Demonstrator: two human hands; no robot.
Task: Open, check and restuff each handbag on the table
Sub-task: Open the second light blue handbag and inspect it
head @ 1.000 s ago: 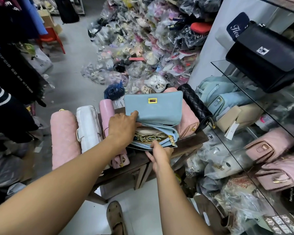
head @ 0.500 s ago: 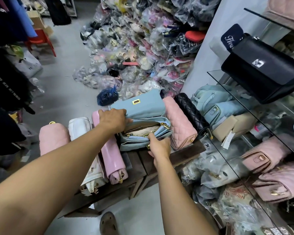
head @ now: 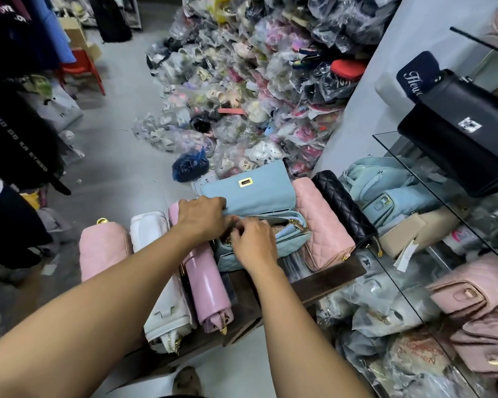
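The light-blue handbag (head: pixel 250 193) lay on the counter (head: pixel 328 278) with its flap raised. The left grip (head: pixel 203 218) curled round the flap's near edge. The right grip (head: pixel 253 244) rested at the bag's mouth, fingers curled; what they pinched could not be seen. A smooth pink handbag (head: pixel 210 285) lay just beside its left side, a quilted pink handbag (head: pixel 325 225) against its right.

A big heap of plastic-wrapped goods (head: pixel 270 81) covers the floor. A red chair (head: pixel 81 70) stands well left of the heap, and a dark blue bag (head: pixel 190 165) lies at its near edge. To the heap's right, a glass shelf (head: pixel 391 147) carries a black handbag (head: pixel 466 133).
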